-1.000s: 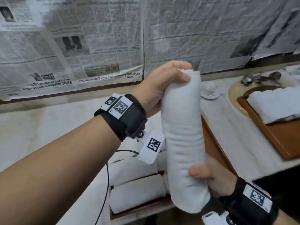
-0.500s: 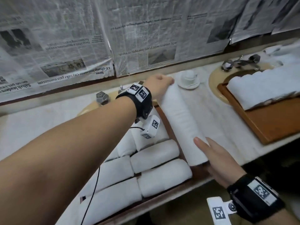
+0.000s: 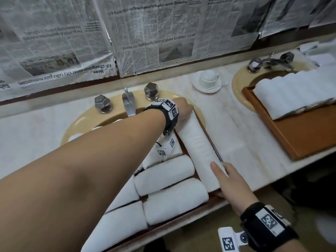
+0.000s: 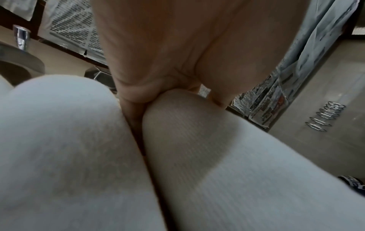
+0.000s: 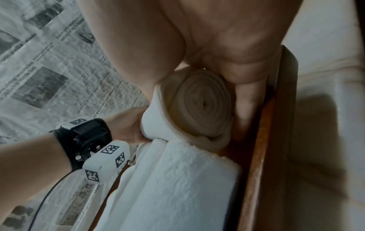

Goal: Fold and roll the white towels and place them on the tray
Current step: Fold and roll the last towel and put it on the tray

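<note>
Gripping rolled towel (image 3: 198,148) far end, left hand (image 3: 183,110) outstretched; right hand (image 3: 231,180) clasping near end at tray (image 5: 262,156) edge

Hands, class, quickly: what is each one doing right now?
Left hand: grips the far end of the rolled towel.
Right hand: holds the towel's near end, fingers fairly straight.
</note>
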Tool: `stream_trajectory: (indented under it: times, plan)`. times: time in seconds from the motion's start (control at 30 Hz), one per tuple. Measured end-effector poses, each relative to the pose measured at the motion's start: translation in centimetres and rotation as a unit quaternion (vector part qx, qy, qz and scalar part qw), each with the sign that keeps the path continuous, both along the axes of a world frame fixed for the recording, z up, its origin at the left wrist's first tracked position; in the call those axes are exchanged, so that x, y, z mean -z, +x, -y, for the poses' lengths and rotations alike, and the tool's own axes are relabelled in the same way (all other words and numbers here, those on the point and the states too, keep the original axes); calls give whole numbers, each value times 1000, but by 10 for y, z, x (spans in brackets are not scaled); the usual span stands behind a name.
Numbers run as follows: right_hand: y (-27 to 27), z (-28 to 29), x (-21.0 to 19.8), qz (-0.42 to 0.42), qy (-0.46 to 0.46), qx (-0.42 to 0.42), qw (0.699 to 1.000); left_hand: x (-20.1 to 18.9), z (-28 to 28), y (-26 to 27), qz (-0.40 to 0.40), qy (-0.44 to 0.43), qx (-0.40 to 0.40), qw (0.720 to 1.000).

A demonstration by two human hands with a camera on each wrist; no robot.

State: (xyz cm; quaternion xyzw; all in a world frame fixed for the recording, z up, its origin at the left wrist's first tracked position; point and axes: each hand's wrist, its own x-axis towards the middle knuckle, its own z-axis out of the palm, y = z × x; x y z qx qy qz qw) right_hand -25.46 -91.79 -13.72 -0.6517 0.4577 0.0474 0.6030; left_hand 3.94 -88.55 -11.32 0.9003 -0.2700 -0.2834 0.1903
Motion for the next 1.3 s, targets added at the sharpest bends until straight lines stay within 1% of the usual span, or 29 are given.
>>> stream_trajectory:
  times: [0.13, 0.2, 0.27, 0.33, 0.37, 0.43, 0.5, 0.6, 0.67, 0.73, 0.8, 0.87, 0.93, 0.97, 1.0, 1.07, 1.13, 1.23, 1.3]
  plan:
    - [7, 0, -6, -42, -27, -36, 998, -1, -3, -1, -1, 1, 19, 1000]
    - [8, 2, -11, -82, -68, -89, 990, -13, -7, -4, 12, -19, 24, 999]
    - [12, 8, -20, -121, -144, -166, 968, -31, -19, -8, 34, -48, 27, 998]
    - [18, 17, -35, -149, -217, -218, 940, -51, -43, -11, 48, -83, 17, 995]
    - [22, 23, -42, -149, -240, -223, 933, -59, -59, -13, 48, -99, 4, 994]
    - [32, 37, -54, -136, -263, -218, 930, -69, -101, -15, 54, -116, -33, 991]
    - [42, 51, -58, -121, -256, -215, 935, -71, -153, -20, 69, -105, -83, 989]
    - [59, 67, -52, -105, -218, -212, 947, -61, -237, -35, 95, -25, -164, 982]
    - [69, 72, -41, -114, -174, -210, 955, -47, -290, -47, 84, 33, -236, 968]
    - [77, 71, -28, -127, -124, -211, 961, -29, -332, -60, 70, 81, -303, 947]
    - [84, 67, -15, -134, -98, -218, 962, -11, -363, -72, 38, 107, -340, 934]
    - [89, 61, -6, -137, -95, -221, 961, 6, -377, -82, -34, 111, -359, 926]
    - [92, 57, 2, -135, -84, -209, 965, 17, -376, -89, -128, 80, -374, 915]
    - [93, 57, 7, -130, -79, -205, 967, 20, -372, -91, -159, 60, -378, 910]
    - [93, 57, 10, -123, -75, -199, 969, 22, -368, -91, -173, 46, -379, 908]
    - [94, 52, 10, -115, -65, -186, 974, 28, -361, -91, -168, 40, -377, 910]
    - [94, 42, 5, -109, -68, -170, 977, 30, -360, -91, -152, 54, -368, 916]
    - [87, 29, 3, -112, -68, -155, 979, 31, -372, -93, -137, 62, -352, 924]
    - [83, 22, 6, -114, -73, -163, 977, 32, -387, -96, -131, 62, -352, 925]
